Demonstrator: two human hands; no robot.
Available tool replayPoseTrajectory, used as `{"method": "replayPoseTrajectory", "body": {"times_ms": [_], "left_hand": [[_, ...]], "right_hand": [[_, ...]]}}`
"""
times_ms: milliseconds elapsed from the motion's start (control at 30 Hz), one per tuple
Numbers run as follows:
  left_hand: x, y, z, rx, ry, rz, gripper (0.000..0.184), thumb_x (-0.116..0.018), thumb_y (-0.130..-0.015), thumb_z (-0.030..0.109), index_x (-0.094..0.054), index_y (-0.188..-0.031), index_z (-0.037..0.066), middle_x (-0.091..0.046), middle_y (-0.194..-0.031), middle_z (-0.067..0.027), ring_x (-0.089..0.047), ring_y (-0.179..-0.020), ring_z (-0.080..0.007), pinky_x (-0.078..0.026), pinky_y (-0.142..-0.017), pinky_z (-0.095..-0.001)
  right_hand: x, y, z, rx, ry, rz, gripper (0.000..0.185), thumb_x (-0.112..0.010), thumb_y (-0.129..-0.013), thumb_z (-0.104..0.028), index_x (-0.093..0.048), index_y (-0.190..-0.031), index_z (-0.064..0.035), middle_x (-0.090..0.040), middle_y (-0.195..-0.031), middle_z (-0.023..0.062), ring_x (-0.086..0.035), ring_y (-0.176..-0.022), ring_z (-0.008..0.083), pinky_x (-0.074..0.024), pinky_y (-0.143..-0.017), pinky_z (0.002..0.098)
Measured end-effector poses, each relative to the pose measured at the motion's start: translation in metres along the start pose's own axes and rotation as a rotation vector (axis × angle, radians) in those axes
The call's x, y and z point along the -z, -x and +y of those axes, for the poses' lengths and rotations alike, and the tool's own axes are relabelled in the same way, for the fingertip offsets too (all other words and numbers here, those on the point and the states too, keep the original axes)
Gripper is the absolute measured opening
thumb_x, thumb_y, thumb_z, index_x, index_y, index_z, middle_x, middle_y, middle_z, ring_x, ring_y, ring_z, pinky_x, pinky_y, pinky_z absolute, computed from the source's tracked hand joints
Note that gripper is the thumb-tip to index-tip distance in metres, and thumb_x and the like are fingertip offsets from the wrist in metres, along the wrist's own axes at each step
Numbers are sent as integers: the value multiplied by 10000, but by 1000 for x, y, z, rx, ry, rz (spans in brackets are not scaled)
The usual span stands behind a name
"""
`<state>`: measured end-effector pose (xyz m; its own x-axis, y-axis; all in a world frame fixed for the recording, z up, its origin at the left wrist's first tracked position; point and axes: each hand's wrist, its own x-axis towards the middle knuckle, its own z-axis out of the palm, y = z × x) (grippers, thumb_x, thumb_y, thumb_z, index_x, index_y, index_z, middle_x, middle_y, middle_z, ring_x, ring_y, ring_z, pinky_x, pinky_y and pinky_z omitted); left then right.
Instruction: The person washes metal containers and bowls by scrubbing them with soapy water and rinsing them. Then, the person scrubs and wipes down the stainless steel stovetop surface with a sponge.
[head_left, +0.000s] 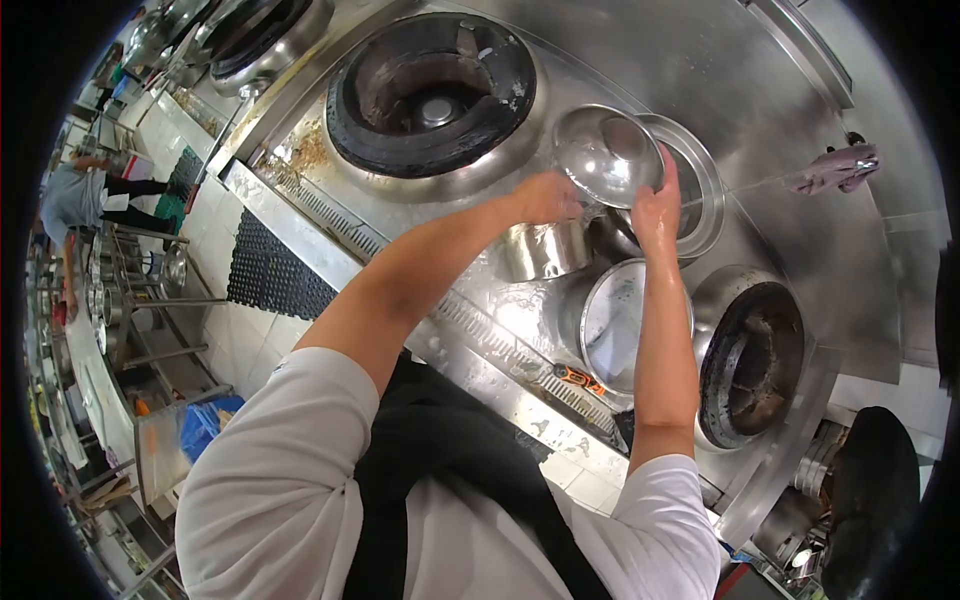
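Note:
My right hand [657, 205] grips the rim of a shiny steel bowl [590, 150], which is tilted so its inside shows. Beside the bowl's lower left edge, my left hand [548, 197] is curled and slightly blurred; what its fingers hold, if anything, is hidden. Directly below that hand stands a steel pot [548, 252]. A larger round steel basin [712, 205] lies behind the bowl and my right hand. Thin water runs from a cloth-wrapped tap [842, 168] toward the basin. Under my right forearm is a wide round metal pan [612, 335].
Large wok burners stand on the wet steel counter, one at the upper left [432, 95] and another at the right [755, 365]. An orange-and-black tool [580, 378] lies by the slotted drain [500, 345]. A person [75, 205] is at the far left, near black floor mat [275, 265].

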<state>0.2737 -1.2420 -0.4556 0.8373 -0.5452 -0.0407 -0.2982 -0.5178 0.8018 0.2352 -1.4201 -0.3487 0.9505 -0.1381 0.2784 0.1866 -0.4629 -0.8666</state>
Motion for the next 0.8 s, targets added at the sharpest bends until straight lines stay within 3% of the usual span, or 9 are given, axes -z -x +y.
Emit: {"method": "replayPoseTrajectory", "body": {"times_ms": [200,300,333,433,500,567,667,700,800], "left_hand": [[16,49,23,216,-121,125,390,-579,-841,405,-640,-876,22,-624,-894,-197,-597,-845,-333,-444,-776,-423],[4,73,5,214,-35,292,389,-539,-878,387,-632,-895,10,-622,-898,-204,-592,-837,-341,-440,-759,-419],[1,82,-2,206,15,351,392,-526,-889,382,-630,-908,5,-622,-898,-206,-590,-833,-344,-440,-751,-416],[0,104,-24,187,57,515,424,-467,-915,387,-622,-893,-8,-625,-921,-210,-568,-878,-400,-437,-793,-433],[10,111,-55,265,273,463,413,-455,-927,369,-606,-964,-13,-614,-943,-238,-566,-862,-407,-436,-794,-413],[12,121,-90,293,342,569,390,-472,-941,331,-613,-974,-31,-638,-838,-103,-596,-826,-179,-465,-732,-346],[13,144,-107,545,1090,603,392,-437,-939,327,-580,-1045,-22,-623,-1050,-144,-585,-903,-303,-441,-813,-377],[20,156,-91,578,1310,580,363,-447,-932,289,-556,-1096,-15,-595,-1108,-98,-570,-975,-245,-443,-845,-371],[29,183,-100,480,1629,422,321,-458,-914,219,-520,-1176,44,-556,-1186,-80,-541,-1057,-239,-429,-922,-380]], "right_hand": [[17,-11,57,-58,304,302,569,-435,-744,41,-384,-1310,11,-506,-1245,212,-491,-1164,298,-322,-1014,339],[26,-10,71,-303,39,270,530,-511,-806,-38,-382,-1319,-6,-499,-1247,202,-509,-1130,286,-397,-955,356],[32,0,59,-454,-118,222,528,-576,-846,-151,-390,-1327,-36,-494,-1250,180,-529,-1086,262,-483,-838,358],[49,34,40,-340,-167,172,531,-602,-855,-222,-409,-1325,-65,-486,-1247,172,-565,-1012,237,-517,-741,340],[61,73,6,-355,-193,191,493,-594,-865,-218,-439,-1302,-51,-516,-1200,154,-589,-957,222,-510,-757,331],[71,123,-26,-391,-216,206,472,-581,-878,-211,-445,-1292,-32,-520,-1197,143,-585,-975,221,-506,-781,327],[82,224,-49,-486,-252,327,418,-552,-891,-204,-479,-1261,-22,-580,-1097,110,-599,-955,213,-501,-764,310],[84,263,-55,-555,-238,356,421,-550,-889,-218,-484,-1256,-22,-580,-1098,108,-599,-956,211,-497,-773,317],[82,388,-52,-819,-248,511,411,-557,-874,-232,-500,-1240,-53,-588,-1088,101,-602,-923,222,-496,-773,325]]}}
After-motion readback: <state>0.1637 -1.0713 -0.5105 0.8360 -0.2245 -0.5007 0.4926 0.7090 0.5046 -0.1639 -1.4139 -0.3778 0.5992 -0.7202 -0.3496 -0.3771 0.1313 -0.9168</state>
